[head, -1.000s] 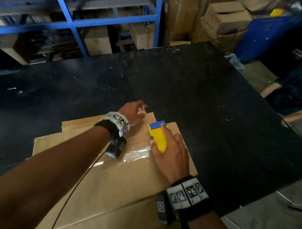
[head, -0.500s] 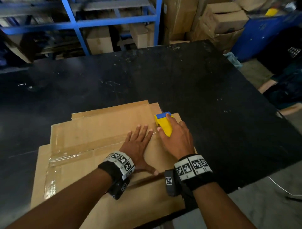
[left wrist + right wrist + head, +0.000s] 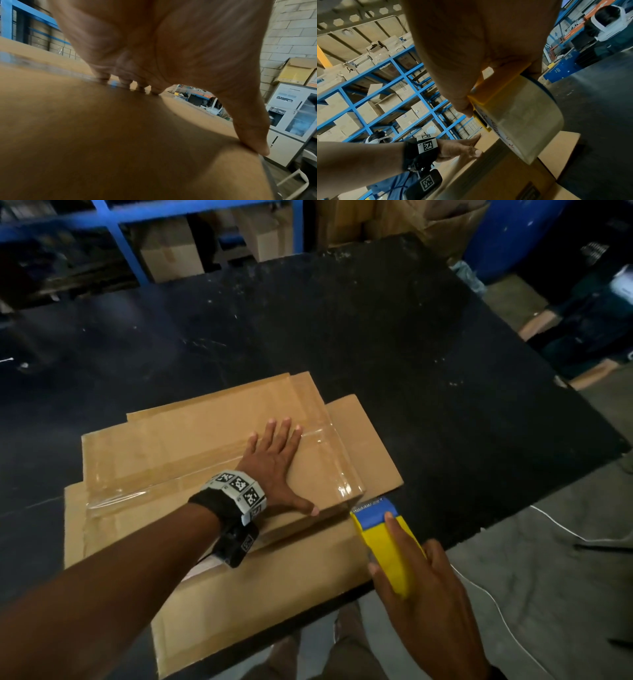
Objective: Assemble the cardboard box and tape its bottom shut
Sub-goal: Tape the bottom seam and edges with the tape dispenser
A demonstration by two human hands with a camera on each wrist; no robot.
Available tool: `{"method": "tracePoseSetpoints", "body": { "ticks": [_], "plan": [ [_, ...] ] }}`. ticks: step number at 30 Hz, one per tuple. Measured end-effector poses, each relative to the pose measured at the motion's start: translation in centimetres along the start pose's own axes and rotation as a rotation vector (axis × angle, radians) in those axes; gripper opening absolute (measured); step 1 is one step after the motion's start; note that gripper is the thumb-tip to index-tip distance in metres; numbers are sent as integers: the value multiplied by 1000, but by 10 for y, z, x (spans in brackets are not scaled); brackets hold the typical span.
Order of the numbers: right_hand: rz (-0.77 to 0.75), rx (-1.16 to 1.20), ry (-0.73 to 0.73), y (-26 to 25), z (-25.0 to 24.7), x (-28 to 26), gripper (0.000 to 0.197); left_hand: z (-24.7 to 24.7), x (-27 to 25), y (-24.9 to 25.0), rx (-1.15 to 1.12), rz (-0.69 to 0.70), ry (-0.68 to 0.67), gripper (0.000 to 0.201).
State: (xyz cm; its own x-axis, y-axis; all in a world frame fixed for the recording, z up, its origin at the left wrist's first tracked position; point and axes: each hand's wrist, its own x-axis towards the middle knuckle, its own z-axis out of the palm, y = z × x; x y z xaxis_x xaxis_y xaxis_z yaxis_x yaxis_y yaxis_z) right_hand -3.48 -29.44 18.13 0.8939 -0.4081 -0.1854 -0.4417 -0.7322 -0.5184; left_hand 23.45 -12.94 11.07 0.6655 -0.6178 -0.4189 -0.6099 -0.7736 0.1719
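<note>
A brown cardboard box point(image 3: 191, 453) stands bottom up on the black table, a strip of clear tape point(image 3: 329, 460) running along its seam and down its near right end. My left hand point(image 3: 274, 460) lies flat on the box top with straight, spread fingers point(image 3: 123, 83), its thumb at the near edge. My right hand point(image 3: 421, 587) grips a yellow and blue tape dispenser point(image 3: 383, 539) just off the box's near right corner. The roll of clear tape point(image 3: 525, 116) shows under that hand in the right wrist view.
Flat cardboard sheets point(image 3: 260, 604) lie under the box and overhang the table's near edge. The black table point(image 3: 376, 337) stretches far and right. Blue racks with cartons point(image 3: 171, 251) stand behind; a white cable point(image 3: 561, 529) lies on the floor at right.
My right hand has drawn the dispenser from the top's far right end down past the near right corner, laying tape. My left hand stays flat on the box, a little farther right.
</note>
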Motion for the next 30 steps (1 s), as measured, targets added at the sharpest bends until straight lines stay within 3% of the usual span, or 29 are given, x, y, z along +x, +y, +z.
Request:
{"method": "tracePoseSetpoints", "body": {
  "ticks": [3,9,11,14,16,20,25,28,30],
  "plan": [
    [-29,-1,24,9,13,1,67,-1,1,0,3,-4,7,163],
    [53,-33,-58,19,34,10,68,-3,-1,4,26,5,12,157],
    [62,-52,-68,19,40,15,68,-3,-6,11,8,100,44,145],
    [62,-77,-77,22,45,22,69,4,-15,38,46,352,103,115],
    [66,-94,-100,23,44,23,69,12,-15,55,48,406,95,96],
    [61,-150,-107,23,46,32,71,22,-11,61,80,367,127,89],
    [209,-237,-341,49,63,35,64,22,-10,64,41,303,192,86],
    [247,-143,-332,62,64,22,66,28,-9,67,48,262,210,87],
    [250,-111,-249,63,60,22,65,35,-8,69,77,235,255,85]
  ]
}}
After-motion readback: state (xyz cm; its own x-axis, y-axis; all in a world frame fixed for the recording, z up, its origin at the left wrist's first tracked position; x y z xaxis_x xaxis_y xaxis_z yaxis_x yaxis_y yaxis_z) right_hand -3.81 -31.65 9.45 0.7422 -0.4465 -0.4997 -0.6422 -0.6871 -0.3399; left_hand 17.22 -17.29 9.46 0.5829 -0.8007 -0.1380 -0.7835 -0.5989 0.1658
